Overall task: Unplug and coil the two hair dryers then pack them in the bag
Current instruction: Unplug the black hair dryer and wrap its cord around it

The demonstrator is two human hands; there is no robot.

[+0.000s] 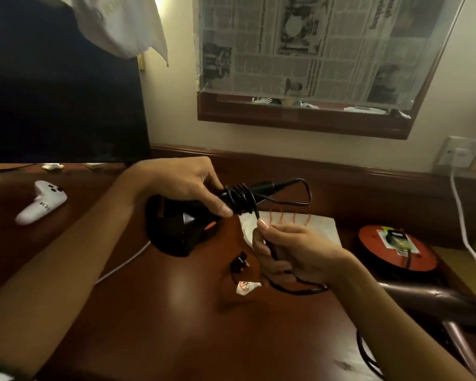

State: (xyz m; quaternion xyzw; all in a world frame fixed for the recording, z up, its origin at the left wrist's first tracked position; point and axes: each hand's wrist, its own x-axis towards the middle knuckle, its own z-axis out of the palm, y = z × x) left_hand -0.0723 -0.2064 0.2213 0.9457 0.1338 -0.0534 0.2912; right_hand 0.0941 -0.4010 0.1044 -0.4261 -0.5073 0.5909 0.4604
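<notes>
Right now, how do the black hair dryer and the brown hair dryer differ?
The black hair dryer is held by the left hand, its cord wound around the handle; the right hand pinches the loose cord. The brown hair dryer lies untouched at the table's right edge, its cord not wound. Both are above the same wooden table.

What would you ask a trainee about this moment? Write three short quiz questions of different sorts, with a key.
1. True or false: the plug lies loose on the table.
2. The right hand pinches: A the plug, B the cord.
3. Fill in: the left hand grips the black hair dryer, whose cord is partly wound round its ____.
Key: 1 true; 2 B; 3 handle.
</notes>
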